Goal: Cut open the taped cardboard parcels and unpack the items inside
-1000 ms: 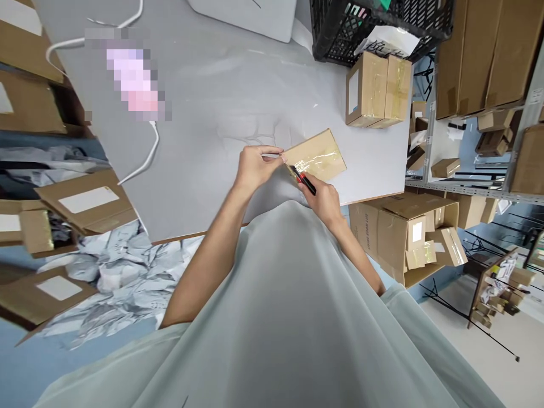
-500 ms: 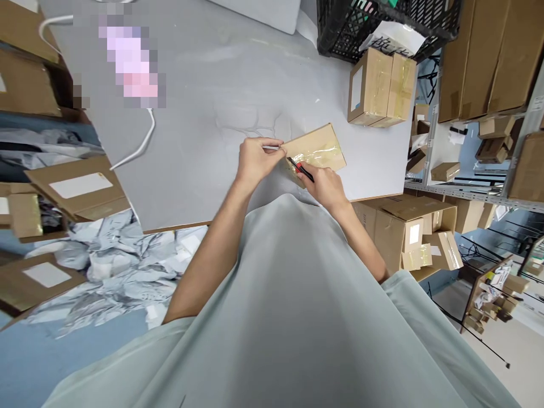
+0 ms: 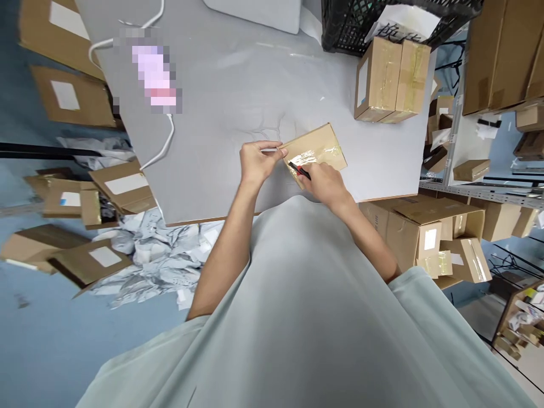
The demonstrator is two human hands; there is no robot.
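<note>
A small taped cardboard box [image 3: 318, 140] rests on the grey tabletop close to my body. My left hand [image 3: 256, 162] grips the box's left corner between thumb and fingers. In my right hand [image 3: 327, 182] is a red and black utility knife [image 3: 301, 170], its tip against the box's taped face near the left edge. Shiny clear tape runs across that face. Whether the blade is in the tape cannot be made out, and my right fingers cover part of the handle.
Two taped boxes [image 3: 385, 79] stand at the table's [image 3: 204, 113] back right, before a black plastic crate [image 3: 348, 28]. A white cable [image 3: 164, 150] lies on the left. Crumpled grey plastic bags [image 3: 165, 249] and open cartons [image 3: 123, 184] lie beyond the left edge; a large carton [image 3: 395, 226] stands at right.
The view has turned slightly, so the surroundings sit differently in the picture. Both hands keep their hold, and the knife has shifted only a little on the box.
</note>
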